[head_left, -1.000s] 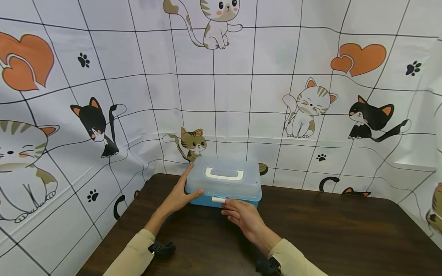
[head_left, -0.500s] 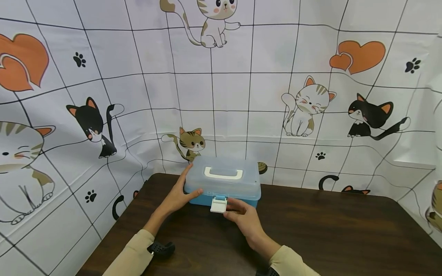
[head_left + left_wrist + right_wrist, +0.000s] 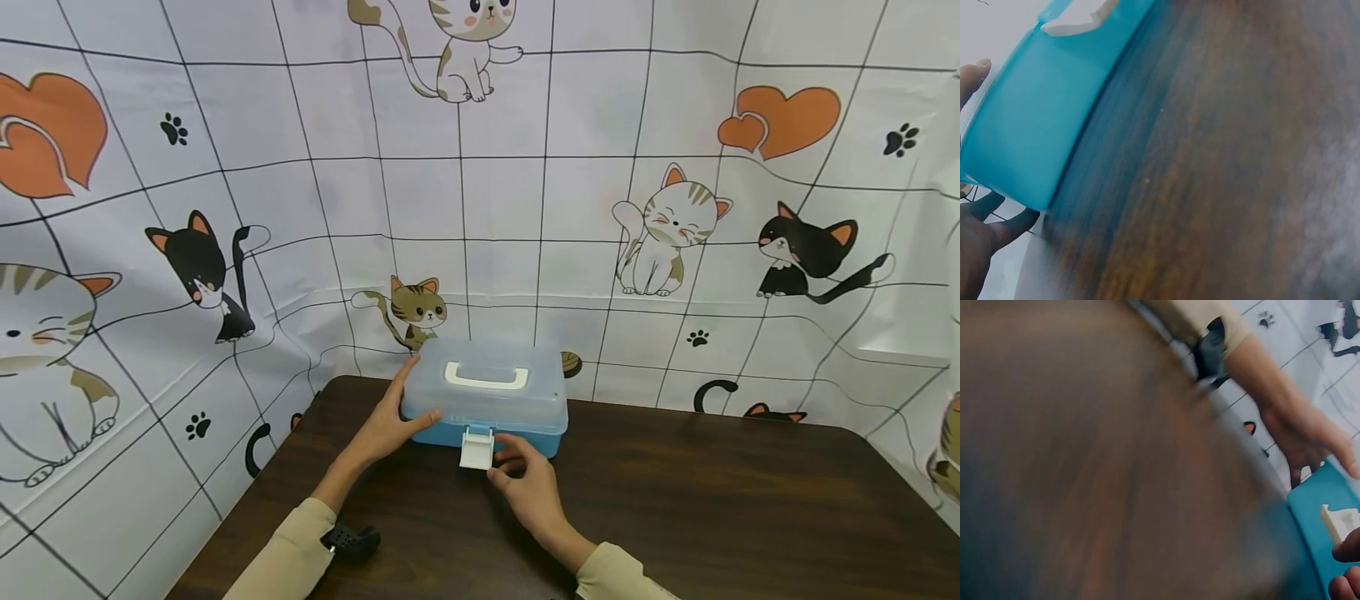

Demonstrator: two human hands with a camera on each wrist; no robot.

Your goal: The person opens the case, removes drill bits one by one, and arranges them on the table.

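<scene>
A blue box [image 3: 540, 442] with a translucent lid [image 3: 487, 404] and a white handle [image 3: 487, 380] stands on the dark table. Its white latch [image 3: 477, 450] hangs from the front edge, tilted out. My left hand [image 3: 386, 423] rests at the box's left end, thumb along the lid's front edge and fingers straight against the side. In the left wrist view, its fingers [image 3: 1013, 225] touch the end wall. My right hand [image 3: 534, 492] has thumb and index finger at the latch's right edge; in the right wrist view the thumb [image 3: 1349, 547] touches the latch and other fingers curl below.
The brown wooden table [image 3: 712, 500] extends to the right and in front of the box. Behind it hangs a white gridded sheet [image 3: 502, 200] printed with cats and hearts. A black strap [image 3: 351, 542] is on the left wrist.
The latch has swung down from raised to hanging outward, showing its outer face. My right hand has moved slightly down with it. My left hand and the box keep their places.
</scene>
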